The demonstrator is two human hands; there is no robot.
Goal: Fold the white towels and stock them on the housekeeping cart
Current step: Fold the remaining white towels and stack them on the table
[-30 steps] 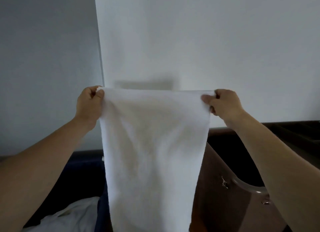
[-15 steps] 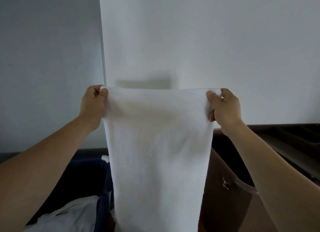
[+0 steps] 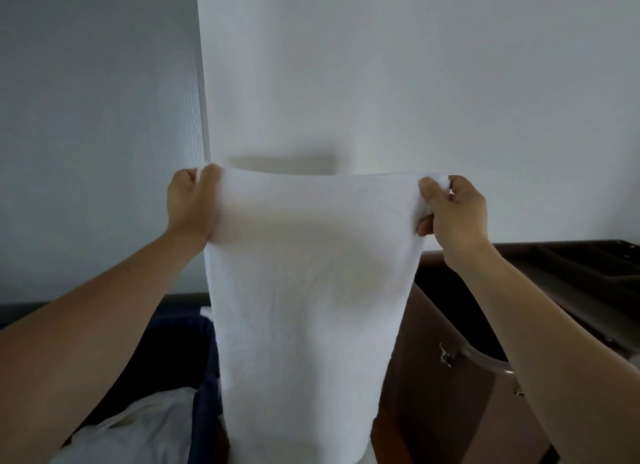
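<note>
A white towel (image 3: 311, 290) hangs stretched between the two hands, held up in front of a pale wall (image 3: 415, 82). The left hand (image 3: 190, 203) grips the top left corner with its fingers curled round the edge. The right hand (image 3: 453, 210) pinches the top right corner, its thumb on the near side of the cloth and its fingers tucked behind. Both hands sit at about the same height and are well apart, so the top edge runs nearly straight from one to the other, with only a slight dip in the middle.

The towel looks soft and plain, with no stripe or mark, and shows a few faint creases just below the hands. It drops straight down between the forearms, narrows a little as it falls, and its lower end runs out of view at the bottom.

Below the right hand and forearm stands the housekeeping cart (image 3: 450, 411), a dark brown panel with a curved grey rail (image 3: 485, 359) just beside the arm. Further right of that hand is a dark divided tray (image 3: 588, 266) on the cart's top. Under the left forearm lies a navy bag (image 3: 180, 352), with loose white linen (image 3: 131, 429) bunched in it — separate from the held towel.
</note>
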